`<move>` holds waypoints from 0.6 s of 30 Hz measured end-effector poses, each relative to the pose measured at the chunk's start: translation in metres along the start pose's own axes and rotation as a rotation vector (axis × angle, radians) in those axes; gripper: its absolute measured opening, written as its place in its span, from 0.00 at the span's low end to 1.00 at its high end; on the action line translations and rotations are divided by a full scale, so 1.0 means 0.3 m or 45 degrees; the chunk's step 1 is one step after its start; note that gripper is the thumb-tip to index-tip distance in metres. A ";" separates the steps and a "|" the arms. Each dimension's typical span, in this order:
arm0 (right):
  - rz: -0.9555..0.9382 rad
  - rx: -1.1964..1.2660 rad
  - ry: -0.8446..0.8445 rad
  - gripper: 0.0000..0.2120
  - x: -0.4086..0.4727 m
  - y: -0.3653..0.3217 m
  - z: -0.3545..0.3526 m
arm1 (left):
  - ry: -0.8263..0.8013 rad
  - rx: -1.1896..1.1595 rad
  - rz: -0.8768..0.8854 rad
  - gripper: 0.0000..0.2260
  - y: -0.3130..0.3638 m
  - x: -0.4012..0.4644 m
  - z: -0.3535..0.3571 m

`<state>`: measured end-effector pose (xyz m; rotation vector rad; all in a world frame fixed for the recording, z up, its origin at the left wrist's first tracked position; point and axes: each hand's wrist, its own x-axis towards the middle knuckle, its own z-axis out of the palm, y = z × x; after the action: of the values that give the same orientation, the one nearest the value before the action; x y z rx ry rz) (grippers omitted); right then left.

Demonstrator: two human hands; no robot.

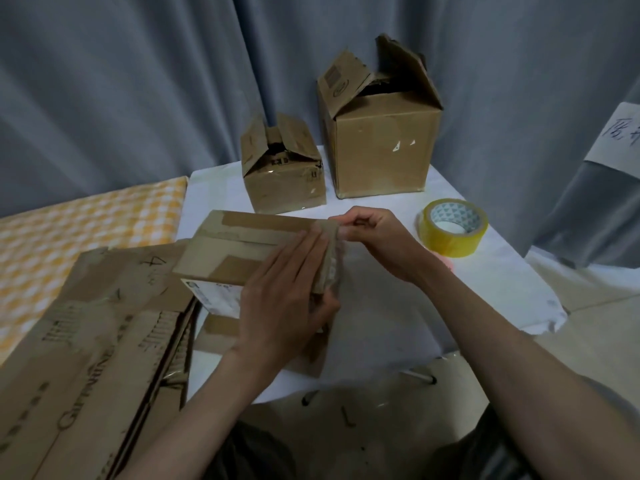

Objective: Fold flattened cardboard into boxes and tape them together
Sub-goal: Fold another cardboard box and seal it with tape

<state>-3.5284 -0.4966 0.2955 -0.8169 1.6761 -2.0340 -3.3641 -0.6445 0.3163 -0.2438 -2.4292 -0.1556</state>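
Three boxes on your white table [388, 299], itemised. Item one, the box [242, 252] you are working: small, brown, standing at the table's near left, closed flaps facing up, old tape patches on top, a white label on its near side. Your left hand [287, 292] lies flat on its top at the right edge, fingers straight and together, pressing the flaps down, thumb going down the right side. Your right hand [372, 233] is at the box's far right corner, fingertips drawn together in a pinch on something at that corner; what it pinches is too blurred to tell, perhaps a tape end. Item two, a small box [284, 181] at the table's far side, flaps half raised, creased and worn. Item three, a big box [379, 150] just right of it, flaps standing up and torn at the edges. Item four, a tape roll [453, 228], yellow, lying flat to the right of your right hand, apart from it. Item five, flat cardboard [86, 358] in a stack on your left, printed and hand-marked, its right edge against the box you hold. Item six, a yellow checked cloth [79, 230] beyond the stack. Item seven, a grey curtain [121, 81] behind everything, with a paper sign [620, 140] hanging at far right.
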 end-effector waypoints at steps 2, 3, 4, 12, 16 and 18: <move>0.017 -0.070 -0.037 0.09 0.004 -0.018 -0.016 | -0.032 -0.010 -0.001 0.24 0.002 0.003 -0.014; 0.038 -0.082 -0.083 0.10 0.006 -0.027 -0.027 | -0.068 -0.011 -0.012 0.25 0.002 0.003 -0.026; 0.069 -0.071 -0.133 0.10 0.008 -0.036 -0.038 | -0.113 -0.021 -0.044 0.26 0.005 0.004 -0.038; 0.132 -0.118 -0.231 0.06 0.018 -0.071 -0.037 | -0.224 -0.186 -0.501 0.19 0.102 0.053 -0.049; 0.085 -0.108 -0.239 0.10 0.021 -0.071 -0.029 | -0.302 -0.125 -0.401 0.26 0.102 0.037 -0.058; 0.050 -0.090 -0.180 0.10 0.021 -0.063 -0.015 | -0.318 -0.048 -0.307 0.26 0.096 0.034 -0.061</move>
<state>-3.5348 -0.4932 0.3146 -0.9212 1.6798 -1.8546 -3.3541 -0.6183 0.3383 0.0157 -2.7015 -0.2939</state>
